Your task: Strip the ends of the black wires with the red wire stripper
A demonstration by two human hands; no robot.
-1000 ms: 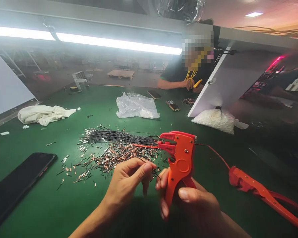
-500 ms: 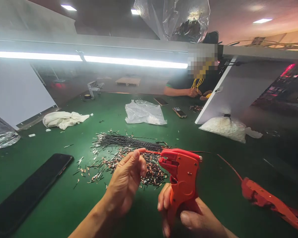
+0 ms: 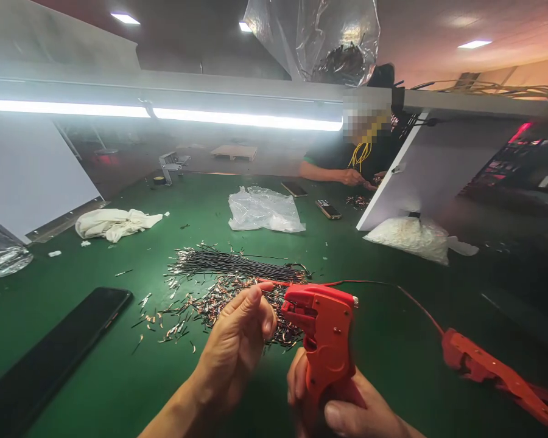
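My left hand (image 3: 238, 331) is closed in a pinch on the end of a thin red wire (image 3: 365, 281). In my right hand (image 3: 338, 401), the fingers wrap round the handle of a red wire stripper (image 3: 329, 334), whose jaws face my left hand. The wire runs along the top of the stripper's head and on to the right; I cannot tell whether it lies in the jaws. Behind both hands is a bundle of black wires (image 3: 237, 265), with a heap of cut wire scraps (image 3: 219, 298) in front of it. Another red hand tool (image 3: 493, 368) lies at the right.
A black phone (image 3: 57, 356) lies at the left on the green table (image 3: 173, 389). Further back are a white cloth (image 3: 116, 224), a clear plastic bag (image 3: 265, 210) and a tied bag (image 3: 411, 236). Across the table a person's hands (image 3: 354, 177) work beside a slanted white panel (image 3: 442, 164).
The wire stripper and my right hand have shifted slightly left and down. The red wire now shows above the stripper's head. The person opposite has moved their hands a little.
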